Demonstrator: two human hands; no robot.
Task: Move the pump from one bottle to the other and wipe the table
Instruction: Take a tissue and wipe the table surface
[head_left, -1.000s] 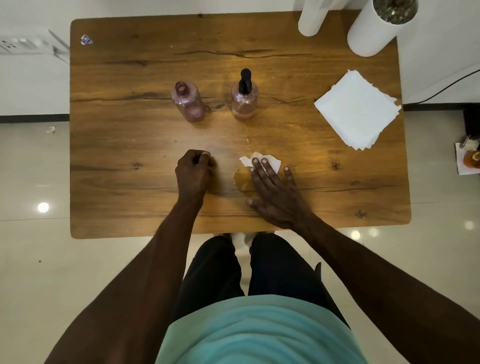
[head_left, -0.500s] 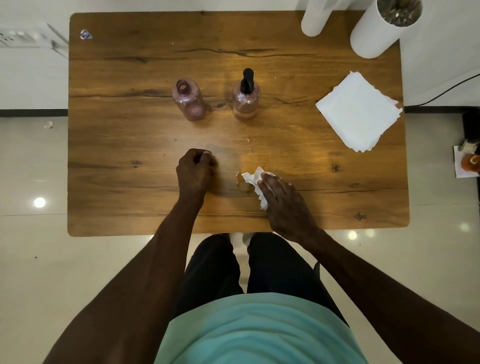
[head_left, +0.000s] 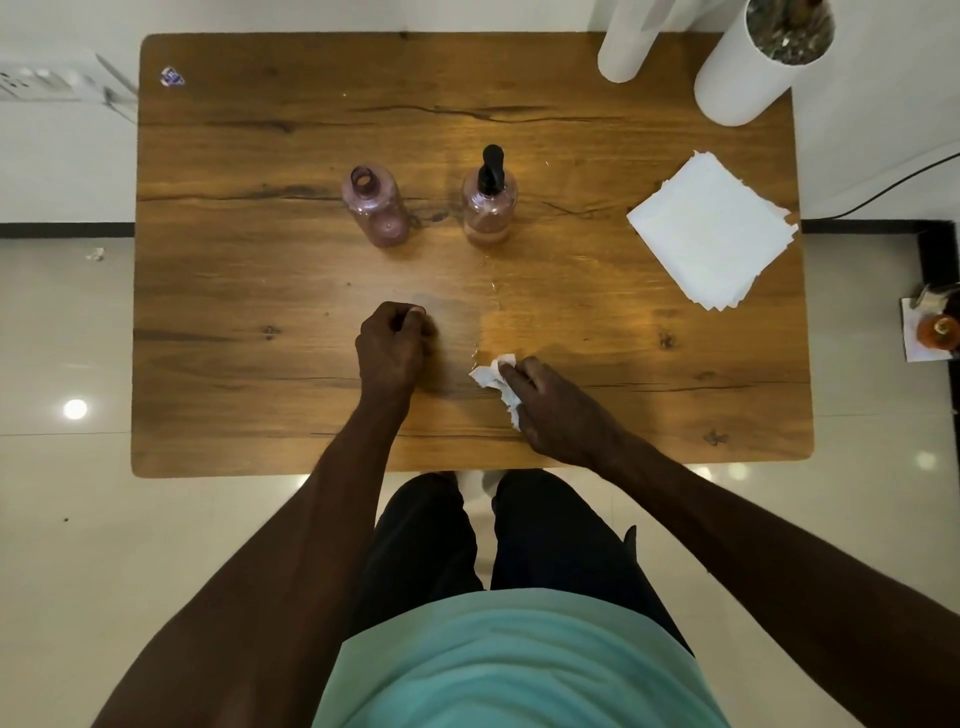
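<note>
Two pinkish clear bottles stand mid-table. The left bottle (head_left: 375, 213) has an open neck with no cap. The right bottle (head_left: 490, 208) carries the black pump (head_left: 491, 166). My right hand (head_left: 558, 410) grips a crumpled white tissue (head_left: 496, 382) against the wooden table (head_left: 260, 270) near the front edge. A faint wet streak (head_left: 491, 291) runs from the right bottle toward the tissue. My left hand (head_left: 392, 345) rests on the table as a curled fist, left of the tissue, with nothing visible in it.
A stack of white napkins (head_left: 711, 231) lies at the right side of the table. Two white cylinders (head_left: 748, 78) stand at the back right corner. A small sticker (head_left: 172, 77) sits at the back left. A tiled floor surrounds the table.
My right hand went from pressing flat on the tissue to bunching it up, and it drew back toward the table's front edge. The left fist stayed put.
</note>
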